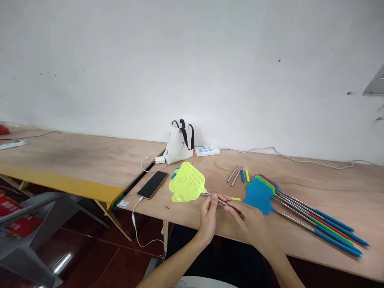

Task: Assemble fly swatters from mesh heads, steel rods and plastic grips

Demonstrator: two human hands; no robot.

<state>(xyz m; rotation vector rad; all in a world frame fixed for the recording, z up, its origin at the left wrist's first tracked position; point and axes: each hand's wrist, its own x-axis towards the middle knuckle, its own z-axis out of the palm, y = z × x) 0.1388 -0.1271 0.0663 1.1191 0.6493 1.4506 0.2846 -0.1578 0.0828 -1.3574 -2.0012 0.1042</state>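
We held a yellow fly swatter (192,179) above the front part of the counter (216,165), its perforated head to the left and its thin metal shaft (223,202) slanting down to the right. Our left hand (208,218) was nearer the head, its thumb and fingers closed on the shaft. Our right hand (253,224) was clamped on the shaft farther along, the two hands close together; its fingers hid the lower end, so we could not tell how that end was finished.

Under the held head we saw another yellow head (180,197) and, at the left, a sliver of a blue one (174,175). A narrow yellow piece (236,199) showed just past our right fingers. Beyond our hands lay two short metal tubes (236,176), side by side, then a blue sleeve (243,176) and a yellow sleeve (247,175).

To the right we had a fan of finished-looking swatters (259,195), their blue, green and red heads overlapping and their coloured grips pointing toward the lower right. To the left lay a dark phone (153,185) with a white cable (134,218) plugged in and hanging over the edge. Behind it stood a white bag (179,142) with black handles, between a white charger (160,160) and a power strip (207,151).
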